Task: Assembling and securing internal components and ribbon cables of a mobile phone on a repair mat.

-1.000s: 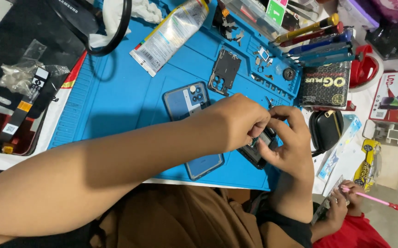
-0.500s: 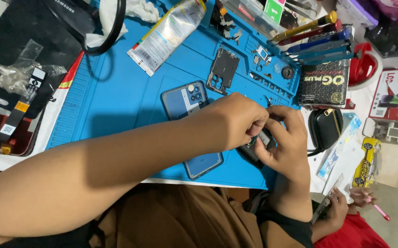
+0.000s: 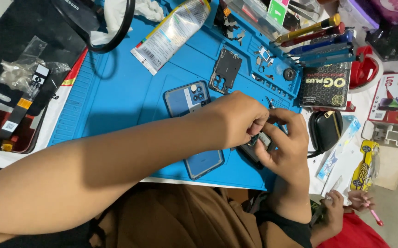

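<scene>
My left hand and my right hand meet over the near right part of a blue work mat. Between their fingers they pinch a small dark phone part; most of it is hidden by my fingers. A blue phone back cover with its camera cluster lies on the mat, crossed by my left forearm. A dark metal frame plate lies farther up the mat.
A squeezed tube lies at the mat's far side. Screwdrivers rest at the top right above a black box. A black pouch sits right of my hands. Another person's hand holds a pink stick at bottom right.
My hands stay together on the small part, with only slight finger movement. The other person's hand with the pink stick has shifted at the lower right.
</scene>
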